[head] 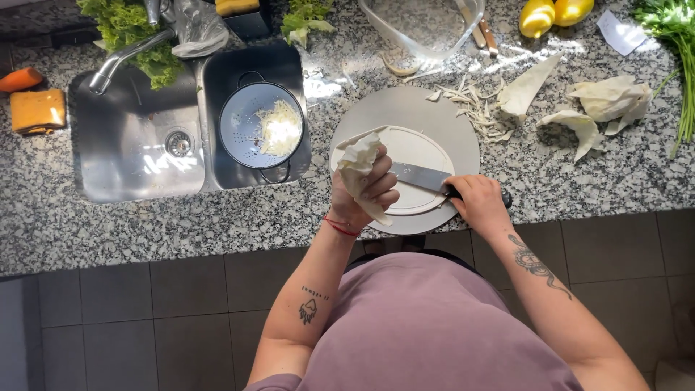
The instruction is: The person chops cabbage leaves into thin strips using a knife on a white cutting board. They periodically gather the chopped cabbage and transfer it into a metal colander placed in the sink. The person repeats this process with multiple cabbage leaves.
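Both forearms are reaching over the bench (108, 224) edge; left hand (362, 190) is clamped on a pale cabbage leaf (360, 165), lifting it above the round cutting board (427, 116); right hand (478, 201) is gripping the knife (423, 177), blade lying flat beneath the leaf; risk: fingers (384, 185) are hanging close above the edge, so a slip could nick them; board is overhanging the bench lip and could tip.

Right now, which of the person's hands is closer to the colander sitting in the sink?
Left. The left hand, holding a pale cabbage leaf, is just right of the colander. The right hand, gripping the knife, sits farther right across the round board.
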